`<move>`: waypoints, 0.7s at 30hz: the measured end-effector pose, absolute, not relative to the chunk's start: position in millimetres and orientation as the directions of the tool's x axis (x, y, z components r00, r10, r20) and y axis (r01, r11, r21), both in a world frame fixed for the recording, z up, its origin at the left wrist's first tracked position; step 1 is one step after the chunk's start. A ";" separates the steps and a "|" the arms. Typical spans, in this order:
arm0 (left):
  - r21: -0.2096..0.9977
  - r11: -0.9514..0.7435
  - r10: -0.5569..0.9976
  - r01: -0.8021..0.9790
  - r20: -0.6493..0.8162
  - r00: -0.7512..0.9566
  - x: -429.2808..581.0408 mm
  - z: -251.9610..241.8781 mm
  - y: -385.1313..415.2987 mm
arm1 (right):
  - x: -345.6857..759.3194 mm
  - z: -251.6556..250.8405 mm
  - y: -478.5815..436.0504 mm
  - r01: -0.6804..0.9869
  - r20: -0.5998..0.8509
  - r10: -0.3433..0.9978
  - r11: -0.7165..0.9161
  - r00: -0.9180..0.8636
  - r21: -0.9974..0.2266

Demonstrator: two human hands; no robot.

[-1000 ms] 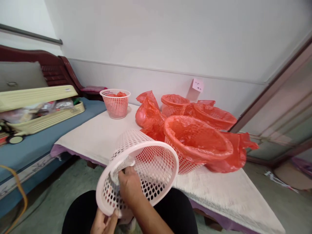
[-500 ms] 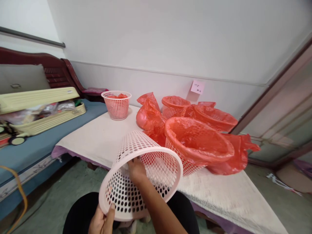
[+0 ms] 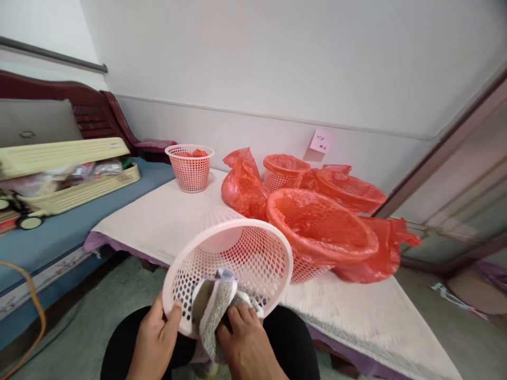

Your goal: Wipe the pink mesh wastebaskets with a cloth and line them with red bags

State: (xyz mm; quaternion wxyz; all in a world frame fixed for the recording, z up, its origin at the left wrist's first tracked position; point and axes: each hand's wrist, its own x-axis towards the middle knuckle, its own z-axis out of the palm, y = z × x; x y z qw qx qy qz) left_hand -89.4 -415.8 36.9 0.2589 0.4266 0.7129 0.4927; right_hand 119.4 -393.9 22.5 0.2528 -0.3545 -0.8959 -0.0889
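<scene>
I hold a pale pink perforated plastic basket point(image 3: 241, 250) tipped on its side over my lap, its mouth facing me. My left hand point(image 3: 154, 338) grips the basket's lower left rim, thumb inside. My right hand point(image 3: 247, 343) is closed on a grey-white cloth point(image 3: 216, 311) that is draped over the lower rim and pressed against it. My black-trousered knees lie below the basket.
A low table with a white cover point(image 3: 158, 216) stands ahead. On it are several pink baskets lined with red plastic bags point(image 3: 320, 227), loose red bags point(image 3: 243, 187) and a small unlined basket point(image 3: 190, 166). An open cream suitcase point(image 3: 67, 174) rests on a blue bed at left.
My right hand came out of the basket's inside and now presses the cloth at the lower rim. The basket's mouth tilted more toward me; my left hand moved up the rim.
</scene>
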 end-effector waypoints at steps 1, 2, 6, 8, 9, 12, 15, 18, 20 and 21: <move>0.919 0.137 0.871 0.370 0.065 -0.486 -89.9 39.3 -413.4 | 120.9 19.3 -392.8 0.685 0.531 0.586 0.729 -0.612 -0.015; 0.917 0.120 0.879 0.380 0.080 -0.471 -90.3 41.4 -410.9 | 120.6 16.3 -391.4 0.690 0.539 0.587 0.723 -0.604 -0.014; 0.923 0.072 0.891 0.379 0.111 -0.440 -90.0 45.8 -402.9 | 109.2 4.5 -382.8 0.722 0.533 0.612 0.692 -0.585 -0.002; 0.935 0.061 0.891 0.348 0.106 -0.442 -89.9 43.7 -400.4 | 102.6 -2.2 -377.9 0.713 0.524 0.609 0.702 -0.595 -0.007; 0.944 0.053 0.893 0.327 0.102 -0.439 -90.5 41.3 -399.7 | 100.0 -5.6 -376.0 0.697 0.524 0.598 0.717 -0.606 -0.011; 0.974 0.036 0.901 0.223 0.064 -0.428 -94.3 28.6 -401.9 | 94.3 -12.9 -373.0 0.655 0.552 0.559 0.755 -0.619 -0.031; 0.997 0.068 0.906 0.044 -0.043 -0.422 -92.8 8.6 -414.4 | 89.1 -10.8 -373.7 0.649 0.566 0.571 0.756 -0.594 -0.082; 0.978 0.159 0.911 -0.137 -0.199 -0.361 -74.0 -14.2 -433.9 | 79.9 2.7 -375.2 0.649 0.550 0.609 0.746 -0.572 -0.151; 0.963 0.146 0.896 -0.226 -0.226 -0.383 -53.4 -26.1 -443.0 | 70.8 14.5 -376.2 0.636 0.546 0.632 0.741 -0.549 -0.218; 0.961 0.128 0.887 -0.245 -0.222 -0.404 -42.6 -30.2 -444.3 | 65.6 20.1 -376.7 0.624 0.543 0.644 0.738 -0.538 -0.257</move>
